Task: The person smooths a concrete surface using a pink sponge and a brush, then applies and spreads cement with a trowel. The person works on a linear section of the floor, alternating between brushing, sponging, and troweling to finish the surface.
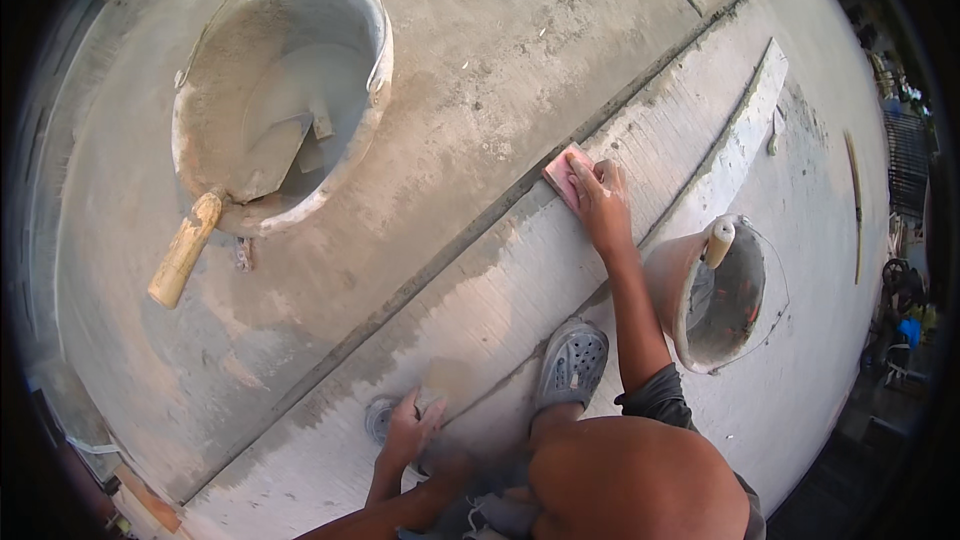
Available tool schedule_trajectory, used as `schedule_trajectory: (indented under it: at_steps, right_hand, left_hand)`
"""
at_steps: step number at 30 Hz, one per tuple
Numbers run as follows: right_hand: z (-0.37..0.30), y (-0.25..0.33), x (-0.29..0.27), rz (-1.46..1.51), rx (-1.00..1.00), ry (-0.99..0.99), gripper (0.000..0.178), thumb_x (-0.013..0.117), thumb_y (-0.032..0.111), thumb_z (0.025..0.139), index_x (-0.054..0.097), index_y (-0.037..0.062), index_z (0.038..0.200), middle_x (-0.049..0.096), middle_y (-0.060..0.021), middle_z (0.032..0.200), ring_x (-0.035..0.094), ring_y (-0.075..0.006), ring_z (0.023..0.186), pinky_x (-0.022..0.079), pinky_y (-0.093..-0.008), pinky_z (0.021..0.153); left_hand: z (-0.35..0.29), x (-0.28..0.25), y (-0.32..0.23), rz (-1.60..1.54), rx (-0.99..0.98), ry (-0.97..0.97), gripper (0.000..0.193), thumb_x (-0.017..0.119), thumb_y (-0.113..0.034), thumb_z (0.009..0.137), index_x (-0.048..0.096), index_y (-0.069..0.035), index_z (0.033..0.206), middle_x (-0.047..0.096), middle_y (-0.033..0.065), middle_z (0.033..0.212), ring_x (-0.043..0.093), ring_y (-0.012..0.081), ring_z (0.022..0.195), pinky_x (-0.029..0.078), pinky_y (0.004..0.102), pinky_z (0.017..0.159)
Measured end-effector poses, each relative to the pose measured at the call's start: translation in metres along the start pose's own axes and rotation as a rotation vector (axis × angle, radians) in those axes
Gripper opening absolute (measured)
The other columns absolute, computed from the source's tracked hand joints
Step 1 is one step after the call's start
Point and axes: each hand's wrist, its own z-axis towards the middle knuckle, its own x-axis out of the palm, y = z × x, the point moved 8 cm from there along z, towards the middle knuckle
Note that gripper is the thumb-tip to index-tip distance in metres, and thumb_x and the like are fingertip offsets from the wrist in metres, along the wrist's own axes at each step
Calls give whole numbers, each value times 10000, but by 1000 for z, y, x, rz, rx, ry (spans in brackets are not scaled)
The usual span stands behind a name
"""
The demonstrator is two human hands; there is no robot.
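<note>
Two part-closed grips: right hand held pink block, left hand blurred tan block; overpressing risked chipping groove.

We see a building site: a raw concrete floor split by a long groove, a cement-crusted bucket and wood-handled trowel toward its left edge, another bucket nearer its right edge, jumbled gear beyond.
</note>
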Motion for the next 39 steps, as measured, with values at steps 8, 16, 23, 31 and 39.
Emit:
schedule_trajectory:
  at_steps: [8, 16, 23, 31, 39]
  right_hand:
    - [-30, 28, -6, 227, -35, 208, 375, 664, 209, 982, 677, 230, 1356, 573, -121, 1009, 623, -307, 918, 545, -445, 805]
    - [-17, 9, 3, 130, -15, 133, 322, 663, 247, 995, 710, 177, 1305, 600, -152, 996, 635, -340, 903, 544, -451, 793]
    - [-32, 40, -6, 244, -17, 211, 348, 662, 231, 998, 687, 158, 1338, 589, -153, 974, 623, -334, 874, 534, -442, 783]
    - [-60, 63, 28, 272, -170, 304, 390, 612, 269, 1017, 624, 192, 1400, 592, -176, 1053, 657, -376, 926, 567, -462, 807]
    - [-90, 119, 7, 957, 300, 492, 448, 464, 401, 1117, 638, 100, 1401, 705, -159, 1207, 674, -241, 1061, 520, -347, 945]
  left_hand:
    - [6, 0, -15, 32, 16, -12, 298, 682, -314, 986, 667, -28, 1068, 623, 10, 696, 546, 94, 594, 460, 281, 570]
    - [12, -2, -8, -49, 26, -3, 287, 671, -322, 998, 667, -41, 1056, 603, -7, 678, 525, 80, 566, 438, 271, 536]
    - [17, -1, -6, -109, 26, -19, 272, 685, -312, 992, 665, -45, 1040, 598, -10, 670, 521, 71, 557, 430, 269, 516]
    - [59, -16, 94, 564, 261, -247, 575, 623, -513, 973, 635, 15, 1200, 683, 295, 972, 671, 448, 827, 521, 520, 736]
    - [54, -15, 85, 600, 644, -195, 558, 631, -396, 987, 569, -33, 1406, 625, 300, 1264, 621, 483, 1106, 508, 528, 928]
